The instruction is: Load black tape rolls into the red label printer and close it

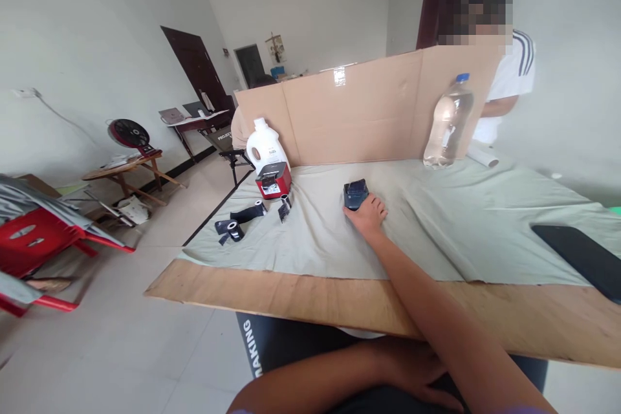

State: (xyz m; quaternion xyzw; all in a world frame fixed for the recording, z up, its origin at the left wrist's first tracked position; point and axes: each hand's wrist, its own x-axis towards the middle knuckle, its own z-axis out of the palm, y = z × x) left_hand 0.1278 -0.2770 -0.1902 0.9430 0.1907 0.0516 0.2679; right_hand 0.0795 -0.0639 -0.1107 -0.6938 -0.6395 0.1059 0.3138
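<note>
Left hand (418, 365) lies shadowed, its grip unreadable; right hand (371, 212), hold unclear, partly covers a boxy, glossy black device (356, 193).

R hand (367, 213) covers pt. of black box (356, 191); L hand (418, 365) partly hidden by R forearm (427, 297). Near R, phone (585, 259) cut off by pic edge. Jug (268, 140) btm hidden behind red box (274, 182) (label (275, 150) too small to read). Person (517, 77), far R: head blurred.

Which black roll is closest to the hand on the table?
The black roll by the red box's right front corner. It's the rightmost of the three, so it's closest to the right hand. The other two rolls lie farther left.
</note>
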